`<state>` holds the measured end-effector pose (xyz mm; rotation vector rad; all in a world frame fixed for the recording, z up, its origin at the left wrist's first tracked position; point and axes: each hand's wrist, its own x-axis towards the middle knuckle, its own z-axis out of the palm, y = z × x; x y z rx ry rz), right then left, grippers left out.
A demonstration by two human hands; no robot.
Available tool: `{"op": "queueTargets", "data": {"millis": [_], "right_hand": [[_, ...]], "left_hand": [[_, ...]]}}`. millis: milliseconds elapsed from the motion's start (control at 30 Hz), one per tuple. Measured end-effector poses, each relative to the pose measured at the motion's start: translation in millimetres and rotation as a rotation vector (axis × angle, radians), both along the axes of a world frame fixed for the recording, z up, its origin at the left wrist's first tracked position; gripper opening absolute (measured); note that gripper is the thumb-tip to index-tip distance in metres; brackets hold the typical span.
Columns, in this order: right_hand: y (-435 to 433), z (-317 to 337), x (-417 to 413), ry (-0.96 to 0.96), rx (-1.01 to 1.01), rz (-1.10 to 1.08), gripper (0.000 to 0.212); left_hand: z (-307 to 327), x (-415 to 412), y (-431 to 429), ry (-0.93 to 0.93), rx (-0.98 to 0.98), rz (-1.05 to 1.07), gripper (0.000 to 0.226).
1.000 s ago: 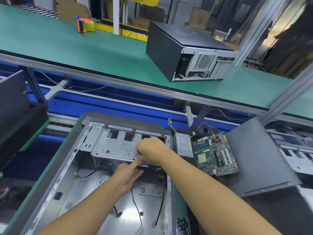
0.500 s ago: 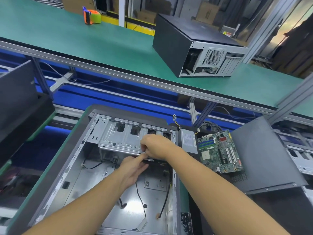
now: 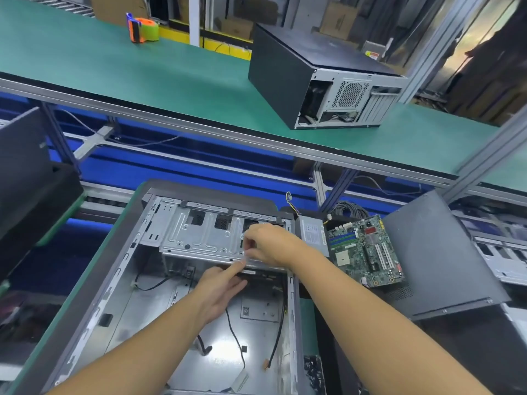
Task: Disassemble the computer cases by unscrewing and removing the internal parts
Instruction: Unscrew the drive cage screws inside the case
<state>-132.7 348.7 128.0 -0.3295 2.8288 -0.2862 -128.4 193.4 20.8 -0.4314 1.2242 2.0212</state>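
At the far left a dark panel [image 3: 25,172] leans over the edge of the bench. Beyond it, on the green conveyor belt [image 3: 85,67], stands an orange and green tape dispenser [image 3: 142,29].

The open computer case [image 3: 114,295] lies flat on its side right in front of the person, its bare metal floor crossed by loose black cables [image 3: 236,337]. The silver drive cage [image 3: 205,235] sits across the far end of the case.

The left hand [image 3: 219,289] reaches up from inside the case, relaxed, with the index finger stretched out so that its tip touches the cage's front lip. The right hand [image 3: 271,246] comes over the case's right wall with its fingers curled, thumb and fingertips pinching that same lip just beside the left fingertip. Its knuckles hide the cage's right end, and whether anything small sits between the fingertips I cannot tell.

Just right of the case lies a grey power supply [image 3: 312,232], then a green motherboard [image 3: 365,252] resting partly on a grey side panel [image 3: 436,258]. A coil of grey cable [image 3: 348,209] lies behind the board. Farther back on the belt sits a closed black case [image 3: 322,89], its vented rear facing this way.

The power supply carries a white label and a red and yellow sticker [image 3: 372,55] shows behind the black case, but the print on both is too small to read.
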Motion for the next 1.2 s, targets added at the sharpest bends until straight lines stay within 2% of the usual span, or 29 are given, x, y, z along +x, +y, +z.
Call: {"op": "queueTargets", "data": {"millis": [200, 367, 400, 433, 500, 533, 667, 800, 1067, 1200], "right_hand": [[36.7, 12.5, 33.9, 0.096, -0.06, -0.251, 0.008], [80.8, -1.9, 87.4, 0.034, -0.062, -0.529, 0.003], [86.7, -10.4, 98.7, -0.011, -0.034, -0.563, 0.003], [90.5, -21.2, 109.6, -0.068, -0.005, -0.582, 0.005], [93.2, -46.4, 131.2, -0.187, 0.053, -0.582, 0.009], [93.2, -60.0, 141.5, -0.24, 0.079, -0.576, 0.011], [86.7, -107.9, 175.6, -0.364, 0.151, -0.572, 0.018], [75.9, -140.1, 191.5, -0.42, 0.168, -0.583, 0.026], [79.7, -153.4, 197.0, -0.48, 0.119, -0.621, 0.032], [91.0, -128.3, 184.7, -0.388, 0.035, -0.656, 0.033]], "left_hand": [[-6.3, 5.0, -0.7, 0.066, 0.007, -0.093, 0.053], [-25.6, 14.3, 3.5, 0.089, -0.108, -0.353, 0.098], [-31.9, 16.9, 5.3, 0.082, -0.166, -0.428, 0.094], [-35.8, 18.9, 6.4, 0.09, -0.226, -0.505, 0.076], [-38.2, 21.9, 9.2, 0.139, -0.38, -0.656, 0.023], [-37.9, 23.2, 10.8, 0.179, -0.429, -0.729, 0.009], [-37.4, 23.5, 22.8, 0.419, -0.569, -0.968, 0.015], [-39.9, 34.0, 31.6, 0.516, -0.618, -1.058, 0.014], [-41.5, 34.0, 35.9, 0.457, -0.607, -1.056, 0.014], [-35.1, 22.6, 33.6, 0.424, -0.573, -0.985, 0.017]]}}
